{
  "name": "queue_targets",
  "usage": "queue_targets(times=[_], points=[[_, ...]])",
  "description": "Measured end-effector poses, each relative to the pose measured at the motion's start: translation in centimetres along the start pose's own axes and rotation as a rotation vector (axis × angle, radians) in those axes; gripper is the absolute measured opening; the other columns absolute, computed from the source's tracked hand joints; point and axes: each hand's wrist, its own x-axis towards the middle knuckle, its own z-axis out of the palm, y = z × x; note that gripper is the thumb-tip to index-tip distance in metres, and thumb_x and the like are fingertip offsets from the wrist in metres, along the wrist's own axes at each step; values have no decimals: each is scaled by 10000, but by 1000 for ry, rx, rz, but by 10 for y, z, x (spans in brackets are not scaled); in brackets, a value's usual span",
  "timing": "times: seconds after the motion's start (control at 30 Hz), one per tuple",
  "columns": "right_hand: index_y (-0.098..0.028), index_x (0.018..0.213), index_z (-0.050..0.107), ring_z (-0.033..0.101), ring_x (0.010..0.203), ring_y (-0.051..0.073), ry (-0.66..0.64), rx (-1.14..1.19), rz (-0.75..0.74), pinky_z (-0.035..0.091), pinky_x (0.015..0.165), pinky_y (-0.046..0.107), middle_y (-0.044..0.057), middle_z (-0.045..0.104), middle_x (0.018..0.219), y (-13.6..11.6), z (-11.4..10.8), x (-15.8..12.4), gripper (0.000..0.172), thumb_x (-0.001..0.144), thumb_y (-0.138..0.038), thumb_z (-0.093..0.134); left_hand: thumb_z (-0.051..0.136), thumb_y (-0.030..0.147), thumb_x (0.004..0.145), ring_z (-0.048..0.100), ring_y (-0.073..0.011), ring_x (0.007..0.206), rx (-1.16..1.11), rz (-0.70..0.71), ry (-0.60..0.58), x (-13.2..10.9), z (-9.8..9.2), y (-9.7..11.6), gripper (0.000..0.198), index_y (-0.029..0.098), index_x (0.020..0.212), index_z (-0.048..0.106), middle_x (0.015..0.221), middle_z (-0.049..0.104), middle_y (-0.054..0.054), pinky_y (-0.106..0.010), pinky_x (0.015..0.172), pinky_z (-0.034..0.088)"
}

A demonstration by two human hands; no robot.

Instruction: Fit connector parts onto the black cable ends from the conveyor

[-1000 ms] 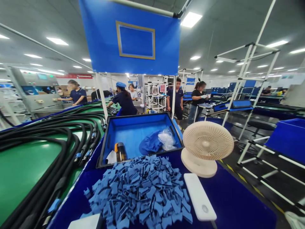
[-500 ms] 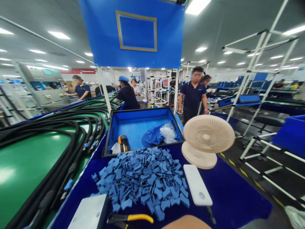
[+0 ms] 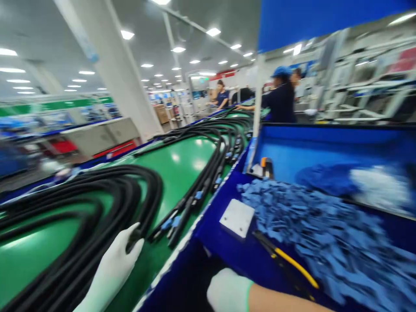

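Observation:
My left hand [image 3: 118, 258], in a white glove, reaches over the green conveyor at lower left. Its thumb and fingers curve round a black cable [image 3: 134, 238] in a bundle of thick cables. My right hand [image 3: 229, 289], also gloved in white, is at the bottom centre by the blue table's edge; it is blurred and its fingers are hidden. Nearest to it on the table lie cutting pliers [image 3: 294, 266] with a yellow handle and a white metal block [image 3: 237, 218]. A heap of small blue plastic pieces [image 3: 318, 229] spreads to the right.
Looped black cables [image 3: 208, 160] with blue-marked ends run along the green conveyor [image 3: 177, 167]. Behind the heap stands a blue tray [image 3: 312, 145] holding a bottle [image 3: 267, 168], blue cloth and clear plastic. A white post [image 3: 259, 93] rises beside it. Co-workers stand farther along the conveyor.
My view has swung left, toward the conveyor, and the fan and white handheld device have left the picture. Both gloved hands now show, the left one on a cable.

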Motion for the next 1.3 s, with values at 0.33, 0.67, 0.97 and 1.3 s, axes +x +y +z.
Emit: queue_targets(times=[0.33, 0.67, 0.97, 1.3], points=[[-240, 536, 720, 751, 793, 392, -81, -189, -34, 552, 680, 455, 142, 688, 638, -2, 35, 18, 159, 638, -124, 758, 679, 540, 810, 413, -352, 1466, 323, -104, -267, -92, -82, -96, 829, 178, 1524, 461, 1595, 432, -146, -484, 1226, 341], [-202, 576, 735, 750, 773, 384, -77, -194, 2, 556, 718, 450, 173, 709, 683, 5, 42, 26, 78, 627, -143, 743, 589, 474, 890, 420, -403, 1425, 589, 32, -203, -93, -53, -95, 626, 226, 1464, 559, 1621, 398, -120, -539, 1129, 407], [-183, 579, 739, 751, 770, 400, -67, -198, 9, 557, 673, 449, 176, 721, 697, 3, 37, 27, 68, 630, -139, 731, 625, 475, 904, 365, -336, 1483, 217, 191, -131, -36, 4, -8, 727, 220, 1551, 415, 1616, 399, -113, -488, 1226, 316], [-125, 651, 744, 753, 696, 294, -101, -190, 93, 577, 647, 380, 116, 713, 637, 6, 26, 43, 130, 744, -82, 665, 609, 408, 936, 458, -346, 1387, 149, 389, -128, 12, 90, 50, 572, 322, 1492, 507, 1515, 529, -61, -540, 1129, 424]])
